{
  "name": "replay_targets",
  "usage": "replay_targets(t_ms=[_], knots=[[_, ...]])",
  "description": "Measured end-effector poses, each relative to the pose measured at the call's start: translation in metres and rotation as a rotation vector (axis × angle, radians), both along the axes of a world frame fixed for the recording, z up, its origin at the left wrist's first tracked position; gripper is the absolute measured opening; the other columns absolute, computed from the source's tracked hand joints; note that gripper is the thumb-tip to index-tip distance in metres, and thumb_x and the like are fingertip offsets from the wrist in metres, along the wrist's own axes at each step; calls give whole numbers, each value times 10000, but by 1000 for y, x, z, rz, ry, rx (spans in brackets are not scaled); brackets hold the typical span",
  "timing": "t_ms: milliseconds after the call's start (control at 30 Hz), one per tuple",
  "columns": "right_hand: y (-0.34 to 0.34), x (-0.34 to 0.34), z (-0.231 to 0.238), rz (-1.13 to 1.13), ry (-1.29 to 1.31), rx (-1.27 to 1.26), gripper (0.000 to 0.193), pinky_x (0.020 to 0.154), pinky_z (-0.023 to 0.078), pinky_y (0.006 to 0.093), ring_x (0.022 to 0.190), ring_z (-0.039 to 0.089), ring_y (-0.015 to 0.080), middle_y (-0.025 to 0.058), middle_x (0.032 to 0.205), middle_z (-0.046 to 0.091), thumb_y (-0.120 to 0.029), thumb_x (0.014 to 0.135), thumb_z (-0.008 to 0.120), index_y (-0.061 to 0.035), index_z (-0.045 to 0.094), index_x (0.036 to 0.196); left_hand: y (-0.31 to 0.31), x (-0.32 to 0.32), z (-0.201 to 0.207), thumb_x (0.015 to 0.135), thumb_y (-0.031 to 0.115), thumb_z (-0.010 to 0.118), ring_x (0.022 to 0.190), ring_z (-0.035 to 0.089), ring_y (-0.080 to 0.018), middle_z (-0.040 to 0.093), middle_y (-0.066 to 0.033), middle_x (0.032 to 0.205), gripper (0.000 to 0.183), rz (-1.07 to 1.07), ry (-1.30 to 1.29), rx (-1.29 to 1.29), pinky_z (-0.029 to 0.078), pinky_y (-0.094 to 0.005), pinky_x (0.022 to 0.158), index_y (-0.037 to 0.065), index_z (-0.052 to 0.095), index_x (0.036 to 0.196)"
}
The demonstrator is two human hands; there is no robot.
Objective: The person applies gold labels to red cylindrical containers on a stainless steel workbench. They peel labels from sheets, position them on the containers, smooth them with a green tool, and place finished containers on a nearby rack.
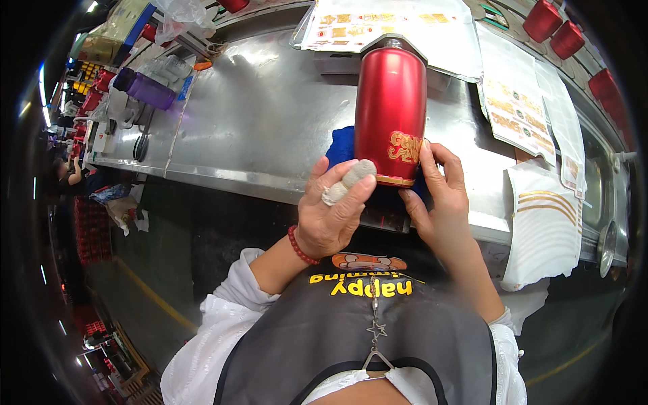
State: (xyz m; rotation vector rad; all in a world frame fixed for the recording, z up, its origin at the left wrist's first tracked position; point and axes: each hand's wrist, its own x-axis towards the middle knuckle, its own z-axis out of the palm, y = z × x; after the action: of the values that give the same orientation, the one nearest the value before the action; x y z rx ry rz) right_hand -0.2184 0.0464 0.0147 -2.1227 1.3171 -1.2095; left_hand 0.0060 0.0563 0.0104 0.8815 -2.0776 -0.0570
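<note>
A glossy red metal bottle (390,101) lies in front of me, its neck pointing away and its base toward me. Near the base it bears a gold ornamental decal (405,147). My right hand (442,192) grips the base from the right, fingers along the side by the decal and thumb under the bottom edge. My left hand (334,212) is at the base's left side, bent around a pale, cloth-like pad (349,182) between thumb and fingers; whether it is wrapped on a finger I cannot tell. A blue cloth (341,143) lies under the bottle.
The metal bench (263,94) has sheets of gold decals (516,101) at the right and more printed sheets (398,23) behind the bottle. A striped sheet (543,223) hangs over the right edge. A purple bottle (145,89) lies far left. Several red bottles (543,20) stand at the far right.
</note>
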Motion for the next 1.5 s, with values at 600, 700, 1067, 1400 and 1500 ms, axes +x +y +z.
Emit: replay_targets(t_ms=[600,700,1067,1400,1500], knots=[[9,-18,34,-74,-707,217,361,825,568,305,916,696,183,142,1058,717,1,991,493,29,491,1352,-27,6,9,804,138,763,1258,469,-347,693,-113,1209,591,70,7,11,226,-539,1192,105,598,1370],[4,11,42,-9,-551,380,197,705,544,309,793,676,161,118,890,701,-105,972,599,14,568,1126,-27,-23,25,768,146,780,1305,438,-368,654,-138,1279,695,139,-90,94,207,-543,1196,79,551,1421],[-2,13,28,-66,-484,425,167,666,505,311,710,598,133,80,787,650,-125,937,633,8,580,1022,-38,-25,30,854,217,776,1400,432,-432,497,-227,1470,740,90,-201,88,184,-605,1189,-21,434,1466],[1,8,24,-27,-542,476,148,664,501,294,712,590,119,66,770,632,-118,935,631,3,573,997,-36,-20,20,820,223,787,1458,359,-369,409,-186,1555,754,130,-91,77,150,-544,1214,130,459,1493],[1,7,30,-21,-536,504,144,669,504,289,716,591,116,63,779,638,-105,936,631,4,571,1009,-48,-27,31,809,247,792,1447,373,-380,424,-183,1547,744,37,-294,-2,167,-547,1212,155,482,1479]])
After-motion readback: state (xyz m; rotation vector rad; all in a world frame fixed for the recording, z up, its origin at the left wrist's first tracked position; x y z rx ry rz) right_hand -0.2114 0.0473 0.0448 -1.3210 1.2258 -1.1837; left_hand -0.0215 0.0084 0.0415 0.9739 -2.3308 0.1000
